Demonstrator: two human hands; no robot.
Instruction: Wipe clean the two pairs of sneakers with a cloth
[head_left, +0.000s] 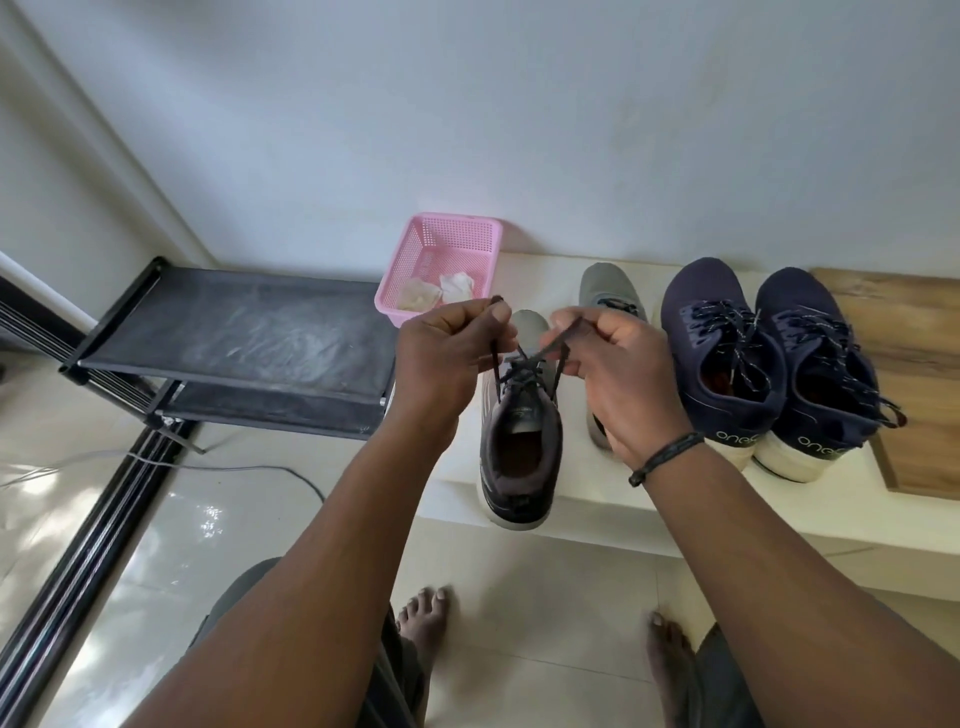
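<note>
The grey sneaker (521, 441) is sitting on the pale ledge (597, 506), heel toward the person, its dark laces (524, 364) being drawn up taut. The left hand (447, 358) is pinching one lace end, the right hand (613, 364) the other. The shoe is probably light with a soft, yielding upper; gripping at the heel collar or sole looks steadier than the thin laces. Beside it are waiting its mate (610, 296) and the navy pair (769, 364); cloths (439, 296) are lying in the pink basket (483, 244).
</note>
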